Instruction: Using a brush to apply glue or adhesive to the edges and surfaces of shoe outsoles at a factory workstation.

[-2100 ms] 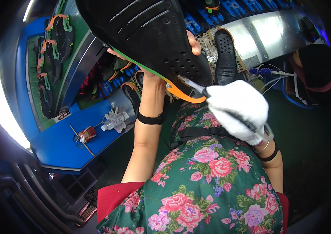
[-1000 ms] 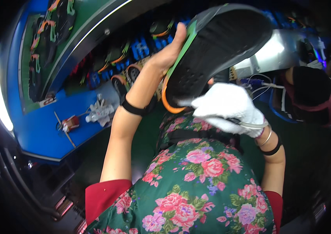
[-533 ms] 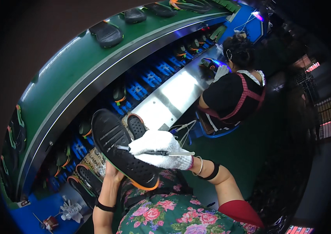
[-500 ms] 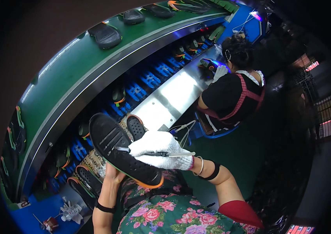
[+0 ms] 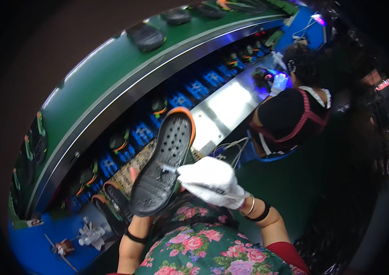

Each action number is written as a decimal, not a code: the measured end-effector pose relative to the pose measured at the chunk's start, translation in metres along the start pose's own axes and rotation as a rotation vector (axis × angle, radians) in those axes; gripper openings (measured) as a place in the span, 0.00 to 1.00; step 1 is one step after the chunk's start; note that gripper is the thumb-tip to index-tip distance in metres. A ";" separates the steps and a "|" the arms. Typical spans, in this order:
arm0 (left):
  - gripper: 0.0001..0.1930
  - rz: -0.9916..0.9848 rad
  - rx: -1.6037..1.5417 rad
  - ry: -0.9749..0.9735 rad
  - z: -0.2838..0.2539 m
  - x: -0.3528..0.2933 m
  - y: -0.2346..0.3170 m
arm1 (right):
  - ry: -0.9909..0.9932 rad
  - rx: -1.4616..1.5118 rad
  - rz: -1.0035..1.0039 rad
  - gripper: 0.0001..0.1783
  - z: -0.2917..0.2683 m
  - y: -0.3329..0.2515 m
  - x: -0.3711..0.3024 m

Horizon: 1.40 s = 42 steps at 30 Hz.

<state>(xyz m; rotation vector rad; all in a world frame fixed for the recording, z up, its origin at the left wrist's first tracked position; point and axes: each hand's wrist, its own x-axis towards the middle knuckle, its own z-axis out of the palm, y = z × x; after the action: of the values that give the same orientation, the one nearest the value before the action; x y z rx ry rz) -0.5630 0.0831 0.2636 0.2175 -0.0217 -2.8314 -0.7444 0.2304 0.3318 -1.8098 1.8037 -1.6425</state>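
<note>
A black shoe sole [image 5: 164,153] with an orange-edged, hole-dotted end is tilted up in front of me, that end pointing away. Its inner face looks wet and shiny. My left hand [image 5: 133,176] grips it from underneath; only a fingertip shows at its left edge, the rest being hidden behind it. In a white knit glove, my right hand [image 5: 210,179] is closed around a slim brush [image 5: 169,168], whose pale tip meets the sole near its middle. Two more soles [image 5: 117,196] lie at the left beside a patterned surface.
A green conveyor belt [image 5: 93,78] carrying several dark soles [image 5: 146,37] curves along the left and back. Below it runs a row of blue holders [image 5: 143,133]. A metal bench [image 5: 224,103] leads to a seated co-worker [image 5: 290,114]. Crumpled plastic [image 5: 90,234] sits on a blue surface.
The sole has been swung round, so its orange end now points away rather than toward me at the right. The brush has moved with it. The whole view has shifted slightly.
</note>
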 end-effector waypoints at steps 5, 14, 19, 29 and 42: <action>0.51 -0.054 0.003 -0.075 -0.063 -0.008 -0.003 | 0.080 0.015 0.002 0.12 -0.003 0.001 0.017; 0.54 -0.061 -0.209 -0.022 -0.060 0.000 -0.025 | 0.024 -0.201 -0.149 0.17 0.007 0.008 0.058; 0.44 -0.042 -0.108 -0.077 -0.066 -0.008 -0.025 | 0.011 -0.321 -0.227 0.21 0.016 0.005 0.068; 0.44 -0.033 -0.075 -0.097 -0.069 -0.003 -0.026 | 0.089 -0.188 -0.074 0.13 0.024 -0.002 0.057; 0.46 0.037 0.041 -0.083 -0.063 0.002 -0.012 | 0.015 -0.126 -0.144 0.17 0.032 0.001 0.035</action>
<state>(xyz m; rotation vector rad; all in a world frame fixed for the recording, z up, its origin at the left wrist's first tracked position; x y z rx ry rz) -0.5592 0.0940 0.2010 0.1071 -0.1008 -2.8031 -0.7325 0.1853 0.3379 -2.0290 1.8628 -1.6276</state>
